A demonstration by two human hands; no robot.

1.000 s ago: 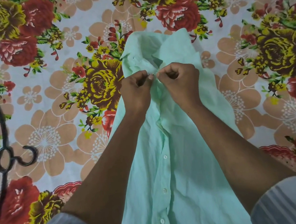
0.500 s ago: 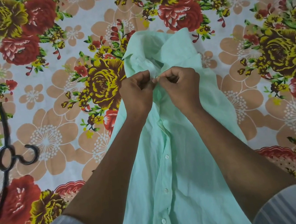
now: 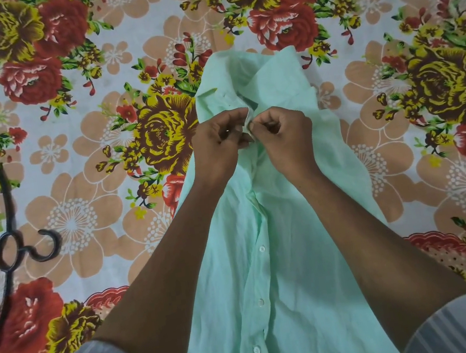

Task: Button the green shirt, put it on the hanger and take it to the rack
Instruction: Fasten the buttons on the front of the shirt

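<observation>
The shirt (image 3: pixel 281 259) lies lengthwise on the middle of the bed (image 3: pixel 90 224), collar toward the far edge, with both hands side by side on it just below the collar, and the hanger (image 3: pixel 3 245) lies well apart by the bed's left edge.

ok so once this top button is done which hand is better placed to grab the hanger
Likely the left hand. The black hanger lies on the floral sheet at the person's far left, apart from the green shirt; the right hand would have to cross over.
</observation>
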